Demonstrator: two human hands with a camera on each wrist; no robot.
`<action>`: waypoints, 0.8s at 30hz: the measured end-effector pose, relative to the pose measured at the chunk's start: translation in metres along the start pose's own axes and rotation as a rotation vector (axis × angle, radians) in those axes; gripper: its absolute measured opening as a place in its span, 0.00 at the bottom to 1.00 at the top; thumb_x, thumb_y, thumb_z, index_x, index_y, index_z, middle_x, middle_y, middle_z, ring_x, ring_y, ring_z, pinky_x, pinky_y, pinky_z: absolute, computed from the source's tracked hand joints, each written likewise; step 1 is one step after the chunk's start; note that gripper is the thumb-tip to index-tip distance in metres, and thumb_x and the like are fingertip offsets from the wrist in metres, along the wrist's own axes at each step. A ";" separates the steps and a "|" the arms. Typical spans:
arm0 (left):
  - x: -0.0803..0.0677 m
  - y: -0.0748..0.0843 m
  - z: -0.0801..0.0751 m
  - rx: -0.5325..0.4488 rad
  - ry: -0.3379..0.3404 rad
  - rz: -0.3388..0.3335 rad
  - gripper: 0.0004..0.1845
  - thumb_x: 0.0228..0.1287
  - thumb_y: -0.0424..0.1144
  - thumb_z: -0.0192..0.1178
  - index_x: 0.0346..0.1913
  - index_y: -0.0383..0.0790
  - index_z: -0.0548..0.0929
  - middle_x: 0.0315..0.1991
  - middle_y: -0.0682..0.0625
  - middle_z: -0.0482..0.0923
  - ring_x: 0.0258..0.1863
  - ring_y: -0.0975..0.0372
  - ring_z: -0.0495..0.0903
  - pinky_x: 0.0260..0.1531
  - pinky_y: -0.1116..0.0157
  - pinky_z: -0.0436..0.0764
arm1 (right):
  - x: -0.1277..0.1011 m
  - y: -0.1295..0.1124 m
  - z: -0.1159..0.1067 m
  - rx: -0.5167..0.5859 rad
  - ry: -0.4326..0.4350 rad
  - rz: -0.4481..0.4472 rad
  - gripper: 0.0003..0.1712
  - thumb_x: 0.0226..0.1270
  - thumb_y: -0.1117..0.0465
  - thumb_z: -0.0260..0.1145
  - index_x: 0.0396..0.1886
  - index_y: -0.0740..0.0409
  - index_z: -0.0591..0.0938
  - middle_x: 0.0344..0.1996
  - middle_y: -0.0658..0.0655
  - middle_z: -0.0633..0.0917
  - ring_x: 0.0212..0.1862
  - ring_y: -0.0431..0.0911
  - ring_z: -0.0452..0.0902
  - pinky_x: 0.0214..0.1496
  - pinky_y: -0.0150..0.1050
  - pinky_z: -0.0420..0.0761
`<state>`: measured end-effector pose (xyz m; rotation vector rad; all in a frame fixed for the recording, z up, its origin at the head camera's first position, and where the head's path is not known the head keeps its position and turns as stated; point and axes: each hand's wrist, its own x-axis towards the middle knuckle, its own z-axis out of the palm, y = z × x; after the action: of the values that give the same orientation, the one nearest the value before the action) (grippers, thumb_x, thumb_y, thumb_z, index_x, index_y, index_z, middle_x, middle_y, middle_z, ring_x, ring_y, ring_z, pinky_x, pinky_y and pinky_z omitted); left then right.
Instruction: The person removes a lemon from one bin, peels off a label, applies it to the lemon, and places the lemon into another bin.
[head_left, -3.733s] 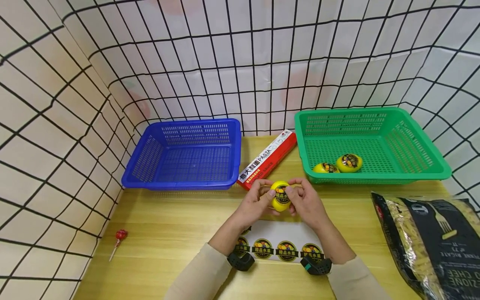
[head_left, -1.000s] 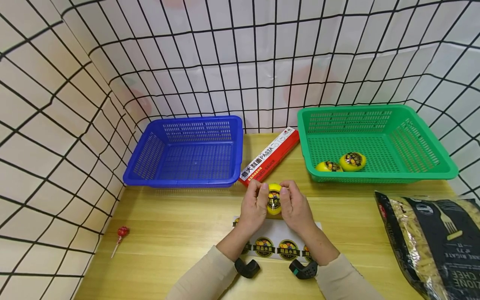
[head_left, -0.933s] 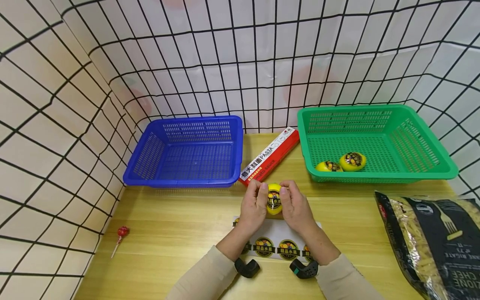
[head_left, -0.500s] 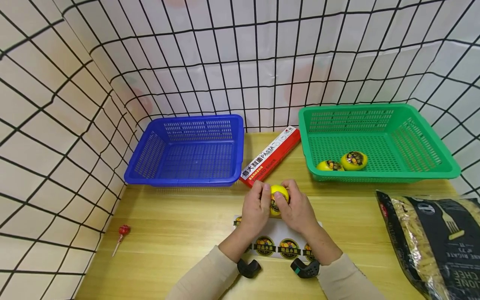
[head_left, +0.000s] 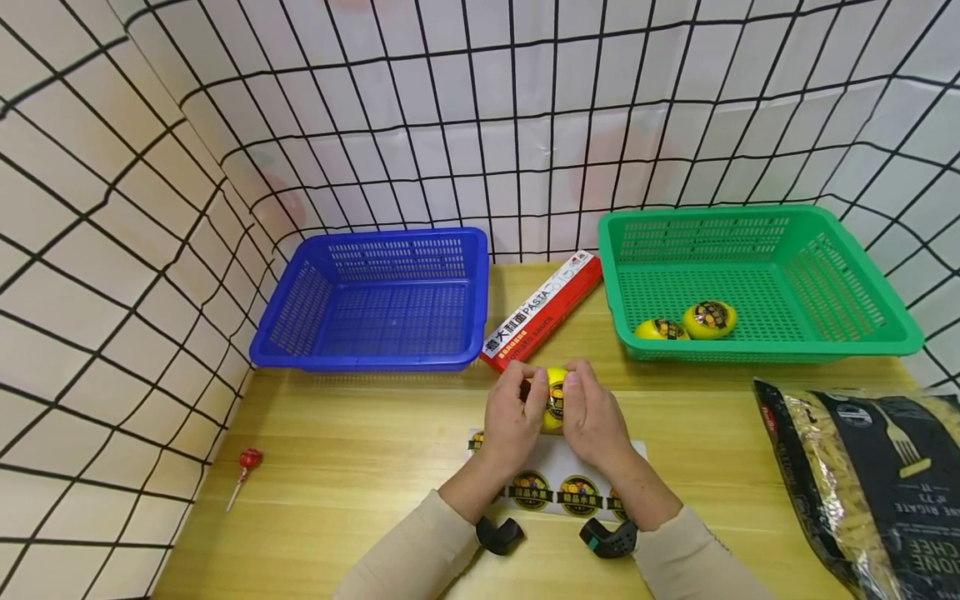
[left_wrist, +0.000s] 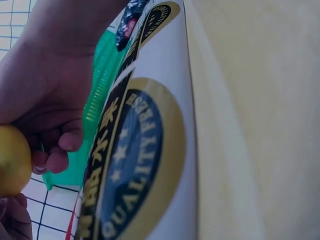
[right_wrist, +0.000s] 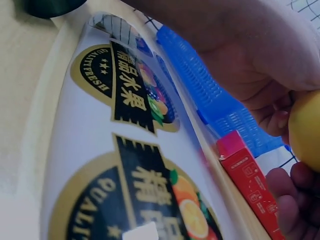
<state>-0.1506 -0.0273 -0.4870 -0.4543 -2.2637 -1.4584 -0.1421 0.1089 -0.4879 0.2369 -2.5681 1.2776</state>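
Both hands hold a yellow lemon point(head_left: 556, 387) between them, just above the sheet of stickers. My left hand point(head_left: 512, 417) grips its left side, the thumb along the front. The right hand point(head_left: 597, 421) grips the other side, its thumb at the edge of a round black-and-gold sticker on the lemon. Part of that sticker is covered by the fingers. Under the hands lies a white sheet point(head_left: 558, 458) of matching fruit stickers, partly hidden by the wrists. Only a plain yellow part of the lemon point(left_wrist: 11, 160) shows in the left wrist view.
A green basket point(head_left: 757, 350) at the right holds two stickered lemons point(head_left: 709, 320). Left of it stand a red pasta box point(head_left: 542, 310) and a blue basket point(head_left: 367, 364). A lollipop point(head_left: 250, 458) lies at left, a black pasta bag point(head_left: 862, 475) at right. Wire mesh surrounds the table.
Earlier, the fingertips and thumbs were on the lemon's front-facing sticker. The right thumb lay across it half a second ago and has since moved back to its edge. Both hands keep holding the lemon.
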 end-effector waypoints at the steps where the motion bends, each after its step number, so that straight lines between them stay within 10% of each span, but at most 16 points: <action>1: 0.000 0.001 0.000 -0.022 -0.012 -0.022 0.08 0.75 0.38 0.54 0.40 0.36 0.79 0.28 0.44 0.80 0.26 0.65 0.74 0.24 0.73 0.76 | -0.001 0.000 0.001 0.011 0.009 0.010 0.18 0.85 0.56 0.39 0.48 0.59 0.74 0.20 0.57 0.76 0.22 0.45 0.69 0.23 0.39 0.69; 10: 0.003 0.005 -0.003 -0.146 -0.076 -0.218 0.15 0.63 0.43 0.72 0.44 0.37 0.80 0.31 0.42 0.82 0.28 0.68 0.74 0.24 0.73 0.76 | -0.004 0.003 0.006 0.049 0.144 -0.005 0.23 0.86 0.58 0.36 0.48 0.64 0.78 0.34 0.67 0.87 0.36 0.59 0.83 0.38 0.57 0.81; 24: 0.010 -0.003 -0.009 -0.227 -0.090 -0.212 0.09 0.63 0.36 0.67 0.39 0.35 0.79 0.26 0.45 0.76 0.25 0.68 0.69 0.24 0.75 0.69 | 0.001 0.005 -0.002 0.073 -0.032 0.077 0.28 0.87 0.53 0.33 0.53 0.64 0.78 0.46 0.68 0.86 0.51 0.63 0.82 0.54 0.62 0.80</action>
<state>-0.1590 -0.0359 -0.4816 -0.3609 -2.2825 -1.8477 -0.1440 0.1132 -0.4906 0.1747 -2.5831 1.4080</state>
